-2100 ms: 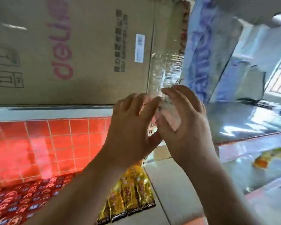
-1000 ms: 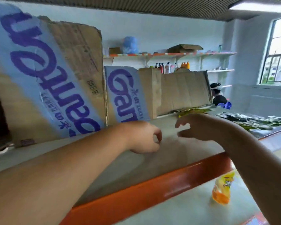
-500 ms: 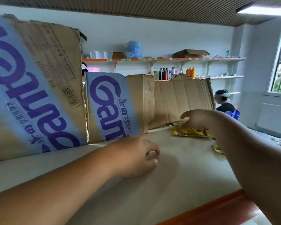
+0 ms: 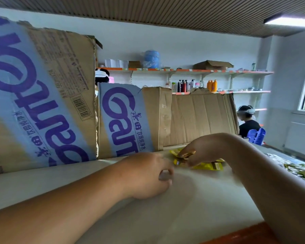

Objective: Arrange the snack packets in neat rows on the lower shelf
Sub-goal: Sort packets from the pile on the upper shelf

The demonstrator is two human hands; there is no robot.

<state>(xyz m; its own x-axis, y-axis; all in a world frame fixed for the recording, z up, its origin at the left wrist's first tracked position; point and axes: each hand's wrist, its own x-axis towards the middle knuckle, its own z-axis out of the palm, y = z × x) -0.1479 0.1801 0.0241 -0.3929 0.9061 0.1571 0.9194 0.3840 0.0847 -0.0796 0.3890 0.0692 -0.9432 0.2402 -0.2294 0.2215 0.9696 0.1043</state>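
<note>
Several yellow snack packets [image 4: 208,166] lie flat on the pale shelf board [image 4: 192,208], near the cardboard at its back. My right hand [image 4: 201,148] reaches over them from the right and pinches the top packet with curled fingers and thumb. To the left of the packets, my left hand [image 4: 148,175] rests on the board with its fingers curled in and thumb against the index finger. It does not touch the packets, and I see nothing in it.
Blue-printed cardboard cartons [image 4: 42,94] and a flattened brown sheet [image 4: 201,117] stand along the back of the shelf. More packets [image 4: 298,168] lie at the far right. The board's orange front edge [image 4: 245,235] is at the bottom. A seated person [image 4: 248,124] and wall shelves with bottles [image 4: 183,85] are beyond.
My view rose from the lower shelf to this board. My right hand travelled back to the yellow packets and closed its fingers on one. My left hand stayed curled on the board.
</note>
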